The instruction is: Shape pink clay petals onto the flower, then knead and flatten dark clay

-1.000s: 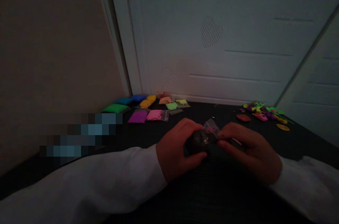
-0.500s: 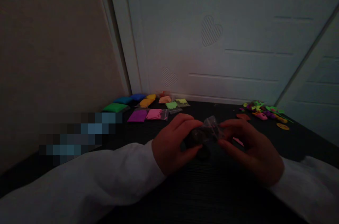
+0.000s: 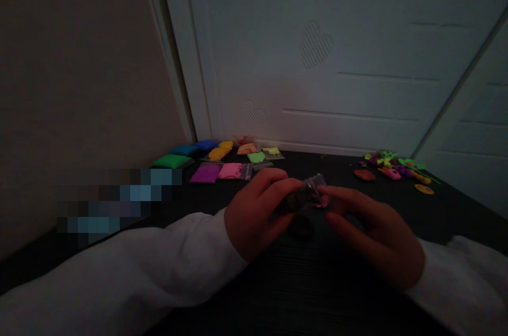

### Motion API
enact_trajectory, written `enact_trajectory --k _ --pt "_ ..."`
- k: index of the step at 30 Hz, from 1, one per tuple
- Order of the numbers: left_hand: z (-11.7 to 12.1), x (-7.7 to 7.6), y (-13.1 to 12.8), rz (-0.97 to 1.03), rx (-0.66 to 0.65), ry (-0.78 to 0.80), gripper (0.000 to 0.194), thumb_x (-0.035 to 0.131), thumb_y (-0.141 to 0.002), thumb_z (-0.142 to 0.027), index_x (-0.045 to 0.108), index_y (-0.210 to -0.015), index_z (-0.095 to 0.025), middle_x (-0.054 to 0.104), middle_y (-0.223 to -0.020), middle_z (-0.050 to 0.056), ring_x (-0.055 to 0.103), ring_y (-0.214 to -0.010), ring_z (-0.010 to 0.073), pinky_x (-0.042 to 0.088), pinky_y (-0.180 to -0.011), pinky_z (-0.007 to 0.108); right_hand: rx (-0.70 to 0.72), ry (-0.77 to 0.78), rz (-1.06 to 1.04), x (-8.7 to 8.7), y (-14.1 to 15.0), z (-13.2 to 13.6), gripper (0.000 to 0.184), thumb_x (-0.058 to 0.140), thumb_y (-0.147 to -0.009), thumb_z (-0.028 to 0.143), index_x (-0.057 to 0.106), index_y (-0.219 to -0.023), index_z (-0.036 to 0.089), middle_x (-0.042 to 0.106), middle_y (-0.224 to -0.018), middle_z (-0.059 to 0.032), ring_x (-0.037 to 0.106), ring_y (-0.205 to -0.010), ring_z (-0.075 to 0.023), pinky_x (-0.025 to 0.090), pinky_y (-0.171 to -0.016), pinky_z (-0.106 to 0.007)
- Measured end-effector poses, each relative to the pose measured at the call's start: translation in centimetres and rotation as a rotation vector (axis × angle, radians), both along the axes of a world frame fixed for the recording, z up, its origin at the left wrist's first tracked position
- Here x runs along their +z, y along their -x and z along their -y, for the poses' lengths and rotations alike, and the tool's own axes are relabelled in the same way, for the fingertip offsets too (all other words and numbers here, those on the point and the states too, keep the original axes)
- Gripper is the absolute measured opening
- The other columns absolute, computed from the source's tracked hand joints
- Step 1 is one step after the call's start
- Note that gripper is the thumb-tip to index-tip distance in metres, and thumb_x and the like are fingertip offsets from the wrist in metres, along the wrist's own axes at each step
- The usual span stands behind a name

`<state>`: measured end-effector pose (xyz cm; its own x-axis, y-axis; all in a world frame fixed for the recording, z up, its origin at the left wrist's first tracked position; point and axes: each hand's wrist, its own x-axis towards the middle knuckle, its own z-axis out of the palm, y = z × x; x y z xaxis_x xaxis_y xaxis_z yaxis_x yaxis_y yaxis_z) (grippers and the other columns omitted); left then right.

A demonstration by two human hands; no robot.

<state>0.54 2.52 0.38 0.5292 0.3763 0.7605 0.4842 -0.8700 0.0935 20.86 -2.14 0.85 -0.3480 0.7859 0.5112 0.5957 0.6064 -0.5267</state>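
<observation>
The room is dim. My left hand [image 3: 256, 214] and my right hand [image 3: 373, 233] meet over a dark table [image 3: 278, 293]. Between them is a small clear plastic bag [image 3: 305, 196] with dark clay inside. The left hand's thumb and fingers pinch the bag from the left. My right hand's fingertips grip its right end, where a bit of pink shows. Both arms wear white sleeves. A dark lump [image 3: 301, 227] lies on the table just below the bag.
Several coloured clay packets [image 3: 216, 166] lie in rows at the back left, green, blue, yellow, purple, pink. Small coloured clay shapes and tools [image 3: 392, 169] sit at the back right. A white panelled door [image 3: 317, 61] stands behind; a beige wall [image 3: 79, 71] is on the left.
Both hands have shifted slightly up and left with the bag. My right hand's fingers have closed in on the bag's end, and the bag looks more crumpled.
</observation>
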Motion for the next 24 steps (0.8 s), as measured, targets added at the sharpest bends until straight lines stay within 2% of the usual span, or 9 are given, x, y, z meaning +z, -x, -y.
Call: enact_trajectory --k 5,13,19,24 --pt "-0.23 -0.1 0.28 0.039 -0.02 -0.062 0.039 0.057 -0.07 -0.012 0.043 -0.106 -0.018 0.047 -0.1 0.005 0.048 -0.092 0.0155 0.042 -0.082 0.031 -0.027 -0.004 -0.015 0.31 -0.23 0.09 0.043 0.046 -0.081 0.022 0.034 -0.123 0.027 0.054 -0.071 0.004 0.05 -0.058 -0.0066 0.04 -0.052 -0.018" --pt "-0.54 -0.19 0.29 -0.074 0.033 -0.124 0.037 0.053 -0.073 -0.012 0.043 -0.108 -0.017 0.046 -0.101 0.006 0.046 -0.094 0.0151 0.043 -0.083 0.03 0.001 -0.036 0.071 -0.14 0.28 0.35 0.048 0.046 -0.079 0.017 0.033 -0.125 0.025 0.056 -0.07 0.0038 0.052 -0.059 -0.0081 0.04 -0.056 -0.021" --pt "-0.95 -0.34 0.5 -0.132 -0.001 -0.128 0.036 0.05 -0.074 -0.01 0.043 -0.109 -0.019 0.047 -0.098 0.006 0.047 -0.09 0.0155 0.045 -0.078 0.03 0.03 0.199 -0.048 -0.25 0.39 0.24 0.049 0.048 -0.078 0.018 0.034 -0.124 0.025 0.056 -0.069 0.004 0.051 -0.059 -0.0077 0.041 -0.058 -0.021" --pt "-0.86 -0.48 0.38 -0.159 -0.016 -0.107 0.038 0.049 -0.073 -0.008 0.043 -0.108 -0.02 0.047 -0.099 0.005 0.048 -0.09 0.0158 0.045 -0.076 0.03 0.148 0.325 -0.154 -0.57 0.44 0.01 0.047 0.048 -0.079 0.019 0.034 -0.124 0.023 0.053 -0.067 0.0036 0.051 -0.06 -0.0078 0.041 -0.055 -0.019"
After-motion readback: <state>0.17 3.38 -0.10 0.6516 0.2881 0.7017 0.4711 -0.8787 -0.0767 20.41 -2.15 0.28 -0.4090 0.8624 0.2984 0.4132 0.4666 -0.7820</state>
